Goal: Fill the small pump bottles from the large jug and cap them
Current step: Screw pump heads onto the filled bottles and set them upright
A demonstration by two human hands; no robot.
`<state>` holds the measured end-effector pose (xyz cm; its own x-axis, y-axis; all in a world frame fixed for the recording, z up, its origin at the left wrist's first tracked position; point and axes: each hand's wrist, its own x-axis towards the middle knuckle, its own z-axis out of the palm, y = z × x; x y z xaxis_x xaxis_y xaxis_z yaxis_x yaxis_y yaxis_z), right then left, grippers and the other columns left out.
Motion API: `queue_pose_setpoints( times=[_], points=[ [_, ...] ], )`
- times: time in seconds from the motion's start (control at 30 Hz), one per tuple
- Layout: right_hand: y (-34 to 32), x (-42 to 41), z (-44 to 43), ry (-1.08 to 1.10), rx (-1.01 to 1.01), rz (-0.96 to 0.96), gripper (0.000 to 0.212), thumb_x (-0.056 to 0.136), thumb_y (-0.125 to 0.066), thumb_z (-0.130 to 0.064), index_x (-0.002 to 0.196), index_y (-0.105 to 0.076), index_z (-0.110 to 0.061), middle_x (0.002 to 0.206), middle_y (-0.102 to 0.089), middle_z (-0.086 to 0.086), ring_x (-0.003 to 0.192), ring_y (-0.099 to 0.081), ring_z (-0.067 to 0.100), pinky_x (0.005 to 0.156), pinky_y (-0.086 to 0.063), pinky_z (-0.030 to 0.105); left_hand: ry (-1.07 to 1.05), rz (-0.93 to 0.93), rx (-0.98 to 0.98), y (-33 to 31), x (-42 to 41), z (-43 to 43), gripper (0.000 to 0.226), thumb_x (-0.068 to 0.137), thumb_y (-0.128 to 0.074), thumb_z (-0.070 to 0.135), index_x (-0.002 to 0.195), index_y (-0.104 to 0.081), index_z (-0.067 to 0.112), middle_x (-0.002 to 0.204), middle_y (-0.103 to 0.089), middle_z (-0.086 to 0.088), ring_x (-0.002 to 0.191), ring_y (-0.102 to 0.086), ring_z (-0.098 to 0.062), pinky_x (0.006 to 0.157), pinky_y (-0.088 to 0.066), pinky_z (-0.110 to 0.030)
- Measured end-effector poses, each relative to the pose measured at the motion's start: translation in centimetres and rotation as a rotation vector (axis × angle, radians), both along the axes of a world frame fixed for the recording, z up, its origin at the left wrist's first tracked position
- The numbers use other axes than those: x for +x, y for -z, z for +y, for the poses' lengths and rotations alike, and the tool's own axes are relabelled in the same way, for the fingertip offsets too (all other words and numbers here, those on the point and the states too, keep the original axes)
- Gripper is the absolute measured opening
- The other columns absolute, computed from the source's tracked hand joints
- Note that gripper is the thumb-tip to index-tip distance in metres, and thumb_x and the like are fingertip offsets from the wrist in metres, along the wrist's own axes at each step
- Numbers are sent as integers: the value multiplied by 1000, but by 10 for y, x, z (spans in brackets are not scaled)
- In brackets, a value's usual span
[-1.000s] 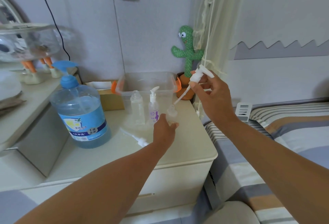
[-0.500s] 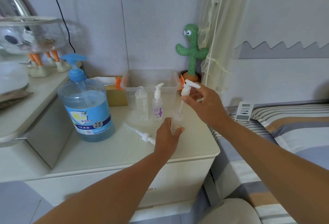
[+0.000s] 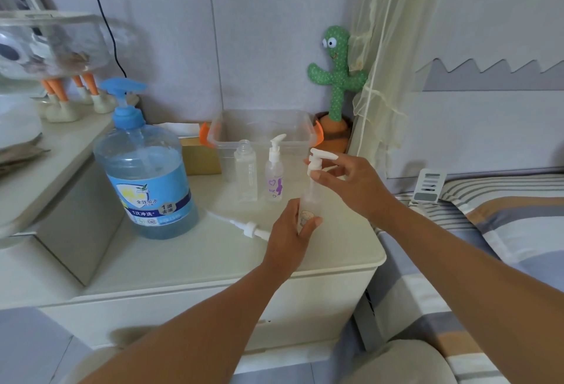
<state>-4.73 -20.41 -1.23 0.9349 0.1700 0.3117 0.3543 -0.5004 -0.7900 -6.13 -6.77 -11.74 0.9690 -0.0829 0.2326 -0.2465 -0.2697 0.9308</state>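
A large clear jug of blue liquid with a blue pump stands at the left of the white nightstand. My left hand grips a small clear bottle standing on the nightstand. My right hand pinches a white pump cap that sits on this bottle's neck. Behind stand an uncapped clear bottle and a capped bottle with purple print. A loose white pump lies flat on the nightstand, left of my left hand.
A clear plastic box with orange latches stands behind the bottles, next to a cardboard box. A green cactus toy stands at the back right corner by a curtain. A striped bed lies to the right, a higher dresser to the left.
My right hand has brought the pump cap down from up near the curtain onto the neck of the bottle that my left hand holds. The camera has moved closer.
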Motion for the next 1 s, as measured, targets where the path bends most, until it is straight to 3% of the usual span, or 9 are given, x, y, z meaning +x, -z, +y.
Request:
queue_pose_setpoints(
  times=[0.1, 0.27, 0.4, 0.57, 0.67, 0.77, 0.87, 1.0],
  points=[
    [-4, 1, -3, 5, 27, -3, 31, 88, -67, -29, 116, -62, -40, 101, -70, -17, 81, -61, -1, 77, -45, 8, 5, 14, -12, 2, 2, 0, 25, 90, -62, 34, 109, -53, 19, 93, -63, 2, 86, -60, -12, 77, -48, -24],
    [-6, 6, -1, -14, 75, 16, 34, 89, -65, -28, 120, -60, -39, 107, -70, -10, 89, -67, 9, 87, -53, 32, 1, 19, -45, 4, 2, 0, 28, 89, -64, 33, 110, -54, 19, 95, -65, -1, 89, -61, -17, 81, -50, -32],
    [-3, 5, 1, -7, 30, 5, 31, 91, -63, -29, 119, -58, -40, 104, -69, -8, 79, -70, 11, 68, -46, 20, -4, 5, -44, 4, 2, 0, 25, 88, -65, 33, 105, -54, 18, 92, -64, -4, 86, -59, -20, 77, -49, -32],
    [-8, 0, 2, 49, 2, -38, 35, 90, -63, -29, 124, -60, -30, 99, -69, -10, 75, -65, -2, 60, -39, 3, -4, 8, -49, 4, 1, -1, 26, 89, -64, 33, 106, -53, 17, 93, -64, -5, 86, -59, -21, 76, -48, -31],
    [-8, 0, 3, 60, -20, -31, 37, 90, -63, -31, 127, -58, -33, 102, -68, -11, 82, -66, 0, 66, -41, 5, -8, 4, -44, 4, 1, 0, 26, 89, -64, 34, 105, -54, 17, 92, -63, -6, 85, -59, -21, 73, -46, -26],
    [-5, 2, 3, 72, -27, -9, 37, 91, -62, -30, 128, -57, -31, 104, -68, -8, 76, -69, 4, 75, -47, 12, -11, 2, -33, 4, 1, 0, 26, 89, -64, 34, 105, -53, 17, 92, -64, -5, 85, -59, -20, 72, -46, -25],
    [-7, 2, 2, 102, -62, -27, 38, 91, -61, -33, 129, -56, -30, 102, -68, -9, 74, -69, 2, 70, -46, 6, -15, 8, -33, 5, 1, -1, 24, 89, -63, 34, 104, -53, 18, 91, -63, -6, 84, -58, -21, 71, -45, -25],
    [-10, -1, 3, 120, -45, -50, 35, 90, -63, -30, 125, -59, -27, 97, -69, -10, 81, -68, 3, 76, -45, 12, -15, 4, -33, 4, 1, -1, 25, 89, -63, 34, 105, -53, 19, 92, -63, -4, 84, -59, -19, 70, -45, -22]
  ],
)
